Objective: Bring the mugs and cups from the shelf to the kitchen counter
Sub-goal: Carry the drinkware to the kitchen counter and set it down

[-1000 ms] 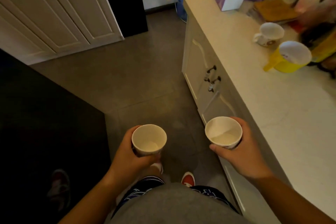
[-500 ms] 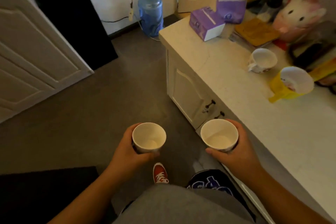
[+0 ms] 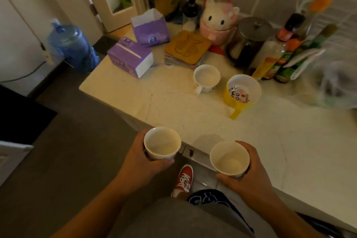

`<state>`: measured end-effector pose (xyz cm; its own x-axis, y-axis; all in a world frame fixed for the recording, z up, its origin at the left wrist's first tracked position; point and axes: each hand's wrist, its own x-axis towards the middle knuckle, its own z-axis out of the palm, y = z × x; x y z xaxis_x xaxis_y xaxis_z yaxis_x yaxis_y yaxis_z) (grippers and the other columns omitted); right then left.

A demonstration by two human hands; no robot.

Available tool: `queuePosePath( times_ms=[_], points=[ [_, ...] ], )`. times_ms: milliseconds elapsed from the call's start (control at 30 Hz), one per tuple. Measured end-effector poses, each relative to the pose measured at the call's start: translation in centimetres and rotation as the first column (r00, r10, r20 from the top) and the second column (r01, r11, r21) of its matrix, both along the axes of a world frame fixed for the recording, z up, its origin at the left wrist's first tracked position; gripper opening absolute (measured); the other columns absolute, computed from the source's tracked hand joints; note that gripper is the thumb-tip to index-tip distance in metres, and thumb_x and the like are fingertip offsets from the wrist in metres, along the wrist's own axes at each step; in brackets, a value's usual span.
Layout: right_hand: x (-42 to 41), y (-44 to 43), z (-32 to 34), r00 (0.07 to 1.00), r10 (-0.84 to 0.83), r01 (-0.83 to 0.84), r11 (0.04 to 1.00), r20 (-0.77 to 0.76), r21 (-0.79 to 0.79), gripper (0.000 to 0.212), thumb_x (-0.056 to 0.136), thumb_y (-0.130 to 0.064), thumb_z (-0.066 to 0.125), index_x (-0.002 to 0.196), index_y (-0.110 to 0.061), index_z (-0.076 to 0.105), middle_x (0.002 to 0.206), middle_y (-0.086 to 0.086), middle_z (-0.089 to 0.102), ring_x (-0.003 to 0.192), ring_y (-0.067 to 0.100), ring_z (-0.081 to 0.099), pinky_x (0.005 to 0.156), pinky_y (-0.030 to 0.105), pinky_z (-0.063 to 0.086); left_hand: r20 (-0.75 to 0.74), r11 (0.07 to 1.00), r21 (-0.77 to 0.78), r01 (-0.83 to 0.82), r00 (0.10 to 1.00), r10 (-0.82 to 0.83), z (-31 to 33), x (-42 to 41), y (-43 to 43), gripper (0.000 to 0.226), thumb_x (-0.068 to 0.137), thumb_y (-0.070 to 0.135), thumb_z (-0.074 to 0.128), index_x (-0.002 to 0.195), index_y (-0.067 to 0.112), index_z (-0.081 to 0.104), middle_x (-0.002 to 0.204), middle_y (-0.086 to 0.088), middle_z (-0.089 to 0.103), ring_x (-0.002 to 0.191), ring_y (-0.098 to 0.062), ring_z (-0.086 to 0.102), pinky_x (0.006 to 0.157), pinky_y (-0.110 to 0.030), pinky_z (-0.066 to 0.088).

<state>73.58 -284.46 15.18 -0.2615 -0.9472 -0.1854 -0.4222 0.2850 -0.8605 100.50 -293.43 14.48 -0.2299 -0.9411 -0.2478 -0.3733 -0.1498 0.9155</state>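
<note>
Head view. A second ago the worktop (image 3: 173,110) ran along my right with the floor ahead; I have since turned to face it, and its near edge now lies just beyond both hands. My left hand (image 3: 143,160) is wrapped around a white cup (image 3: 162,144), held upright over the floor just short of the near edge. My right hand (image 3: 249,176) is wrapped around a second cup (image 3: 229,158), upright over the near edge itself. Both cups look empty. Toward the back of the worktop stand a white mug (image 3: 206,78) and, just beside it on the right, a yellow mug (image 3: 243,91), already delivered. In my judgement the carrying is nearly over: what remains is to set both cups down on the bare stretch in front of the mugs.
</note>
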Motion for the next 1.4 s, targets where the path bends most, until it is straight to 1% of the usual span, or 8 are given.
queuePosePath(
  times_ms=[167,267,400,733,867,967,1133,1400],
  points=[
    [-1.8,-3.4,0.8,0.999,-0.037,0.037,0.999,0.025,-0.016,0.086,0.053,-0.030,0.092,0.115,-0.053,0.037,0.113,-0.043,0.047,0.106,-0.019,0.048,0.075,0.008,0.041,0.002,0.996,-0.044,0.074,0.997,-0.074,0.5,-2.8,-4.3,0.085,0.057,0.031,0.090,0.128,0.040,0.045,0.118,0.028,0.054,0.114,-0.004,0.055,0.081,-0.022,0.055],
    [-2.2,-5.0,1.4,0.997,-0.077,0.078,0.997,0.032,-0.028,0.085,0.049,-0.044,0.087,0.116,-0.058,0.036,0.115,-0.040,0.048,0.107,-0.015,0.050,0.077,0.011,0.043,0.016,0.995,-0.030,0.096,0.995,-0.095,0.6,-3.7,-6.2,0.085,0.057,0.029,0.091,0.127,0.041,0.045,0.117,0.029,0.054,0.113,-0.003,0.055,0.085,-0.027,0.053],
    [-2.2,-6.5,1.3,0.992,-0.124,0.125,0.992,0.024,-0.028,0.086,0.046,-0.056,0.082,0.117,-0.060,0.033,0.115,-0.041,0.046,0.108,-0.014,0.049,0.077,0.012,0.043,0.022,0.988,-0.015,0.155,0.988,-0.155,0.7,-4.4,-8.8,0.085,0.058,0.029,0.091,0.128,0.040,0.044,0.120,0.025,0.054,0.112,0.002,0.053,0.083,-0.022,0.052],
    [1.4,-7.6,0.6,0.932,-0.362,0.361,0.932,-0.038,-0.023,0.087,0.051,-0.042,0.089,0.115,-0.058,0.033,0.112,-0.043,0.046,0.106,-0.016,0.050,0.075,0.010,0.044,0.060,0.936,-0.010,0.352,0.934,-0.351,-1.7,-4.6,-14.8,0.080,0.060,0.037,0.088,0.116,0.060,0.036,0.114,0.042,0.045,0.108,0.019,0.044,0.076,-0.008,0.043],
    [3.4,-7.6,0.5,0.865,-0.499,0.500,0.866,-0.044,0.013,0.086,0.048,-0.050,0.087,0.116,-0.052,0.036,0.110,-0.036,0.050,0.102,-0.015,0.052,0.071,0.012,0.045,0.075,0.904,0.015,0.427,0.901,-0.427,-3.3,-5.5,-16.6,0.092,0.053,0.055,0.083,0.130,0.050,0.032,0.116,0.036,0.045,0.108,0.005,0.050,0.085,-0.021,0.043],
    [4.5,-7.5,0.3,0.816,-0.575,0.577,0.816,-0.056,0.029,0.088,0.043,-0.064,0.079,0.119,-0.047,0.037,0.109,-0.034,0.051,0.101,-0.014,0.053,0.069,0.013,0.046,0.106,0.883,-0.011,0.470,0.878,-0.466,-4.2,-6.4,-17.3,0.097,0.055,0.051,0.086,0.135,0.045,0.030,0.127,0.022,0.048,0.114,-0.004,0.049,0.089,-0.028,0.043],
    [5.1,-6.8,0.2,0.787,-0.612,0.616,0.787,-0.081,0.035,0.087,0.044,-0.065,0.078,0.119,-0.049,0.036,0.108,-0.036,0.051,0.102,-0.017,0.051,0.062,0.010,0.046,0.102,0.838,-0.068,0.542,0.839,-0.535,-5.0,-7.4,-17.3,0.091,0.055,0.051,0.086,0.131,0.047,0.035,0.126,0.023,0.050,0.114,0.000,0.051,0.082,-0.016,0.038],
    [2.5,-5.1,0.0,0.802,-0.591,0.595,0.803,-0.090,0.035,0.087,0.048,-0.054,0.083,0.121,-0.045,0.037,0.112,-0.029,0.051,0.102,-0.014,0.052,0.073,0.014,0.047,0.136,0.823,-0.167,0.543,0.839,-0.526,-6.0,-9.1,-15.5,0.089,0.057,0.053,0.084,0.133,0.037,0.039,0.129,0.015,0.051,0.117,0.000,0.049,0.086,-0.007,0.033]
  ],
)
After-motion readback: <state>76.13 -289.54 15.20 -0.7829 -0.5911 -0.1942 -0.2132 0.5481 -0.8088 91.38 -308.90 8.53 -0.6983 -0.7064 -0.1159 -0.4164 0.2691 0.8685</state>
